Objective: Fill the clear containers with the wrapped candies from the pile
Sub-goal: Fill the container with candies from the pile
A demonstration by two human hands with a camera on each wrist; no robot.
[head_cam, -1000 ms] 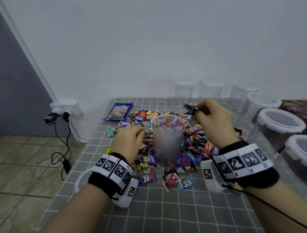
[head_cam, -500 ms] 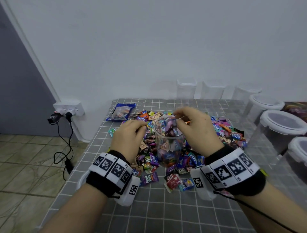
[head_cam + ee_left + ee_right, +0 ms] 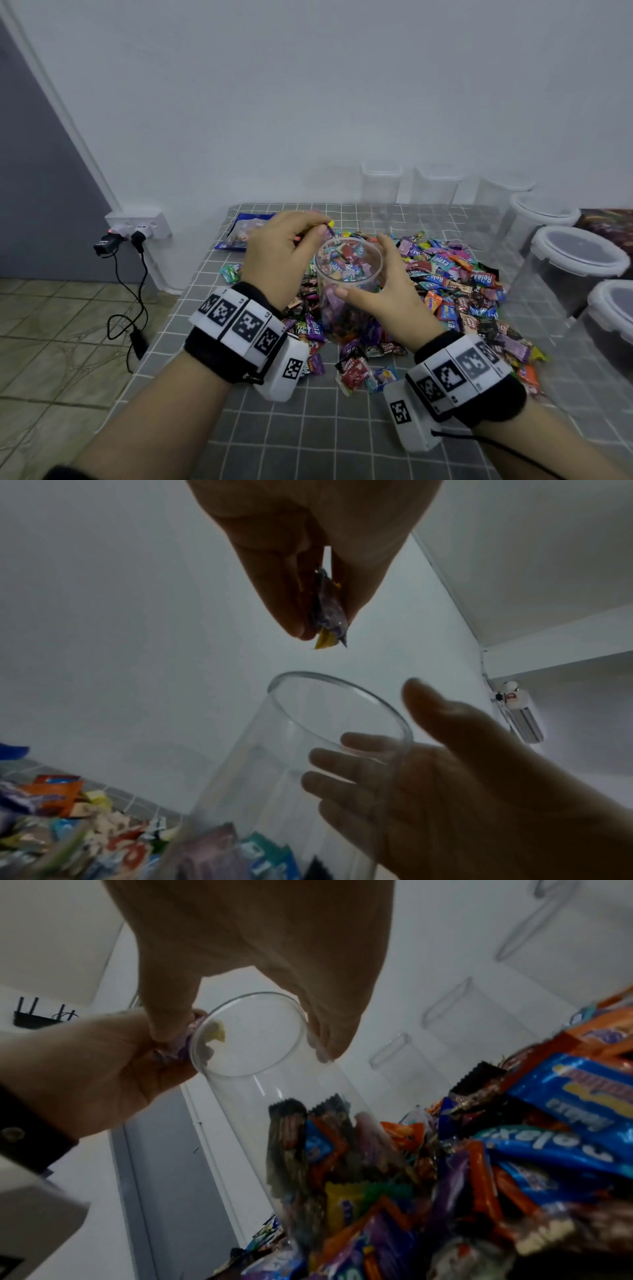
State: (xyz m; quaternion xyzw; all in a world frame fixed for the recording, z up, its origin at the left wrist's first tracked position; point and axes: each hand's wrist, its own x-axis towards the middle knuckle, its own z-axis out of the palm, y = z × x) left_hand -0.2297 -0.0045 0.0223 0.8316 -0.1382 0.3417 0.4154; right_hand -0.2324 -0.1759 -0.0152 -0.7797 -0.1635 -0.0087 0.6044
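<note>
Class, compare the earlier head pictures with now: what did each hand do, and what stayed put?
The left hand rose from the candy pile to the rim of the clear container, pinching wrapped candies. The right hand released its candies and dropped to grip the container's side. Container and pile stayed put.

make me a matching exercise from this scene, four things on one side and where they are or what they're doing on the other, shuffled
Things:
1. left hand
2. right hand
3. blue bag
4. lidded containers

Places or states:
a. along the right edge of the table
b. holds the side of the open clear container
c. pinches wrapped candies above the container's rim
d. far left corner of the table, beyond the pile

Pairs: 1-c, 2-b, 3-d, 4-a
</note>
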